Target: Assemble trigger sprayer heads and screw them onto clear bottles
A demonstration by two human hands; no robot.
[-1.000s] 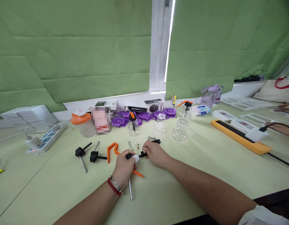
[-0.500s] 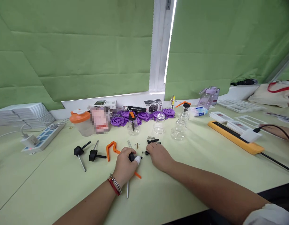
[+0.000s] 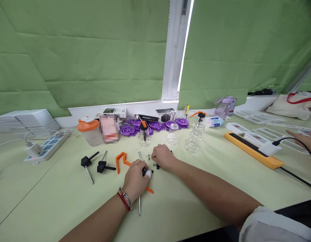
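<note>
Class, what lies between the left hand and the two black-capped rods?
A bent orange part lies between the left hand and the black-capped rods, as the head view shows.

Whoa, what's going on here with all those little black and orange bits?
Somebody is handling small parts at a table. The left hand grips a black part. The right hand is down beside a tiny spring; I can't tell what its fingers are touching. Two black pieces with metal rods lie off to the left, near some orange pieces. Farther back are clear glass jars and purple discs.
</note>
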